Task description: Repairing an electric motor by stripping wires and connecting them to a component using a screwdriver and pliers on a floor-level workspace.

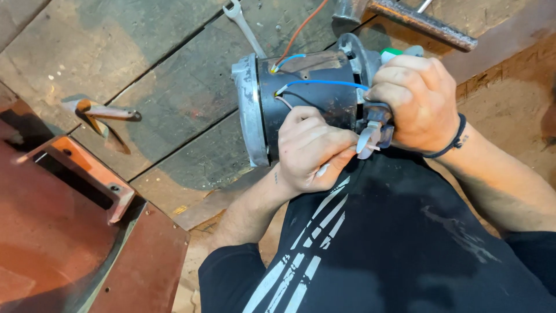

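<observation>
Motor (307, 98) lies on its side on the dark wooden boards (174, 87), just ahead of my lap, silver end ring to the left, wires out of the black body: blue (324, 84), orange (298, 32), one pale.

Left hand (313, 150) against the near side of the motor; fingers curled together, pinching a thin white wire (322, 170) at the tips.

Right hand (414, 101) closed around a pair of pliers (370, 136), grey jaws pointing down at the wire end between both hands. Green-tipped handle (394, 53) shows above the knuckles.

Step in hand, as I judge it: trimming or stripping this lead. Next move calls for a steady pinch by the left hand and a light squeeze, so the strands stay whole.

Around: a spanner (246, 26) far, just beyond the motor; a rusty hammer (417, 20) far right; a small metal piece (101, 113) on the boards to the left; a red-brown metal frame (75, 174) near left.

No packages, labels or signs visible; white stripes (313, 243) on my black shirt only.
</observation>
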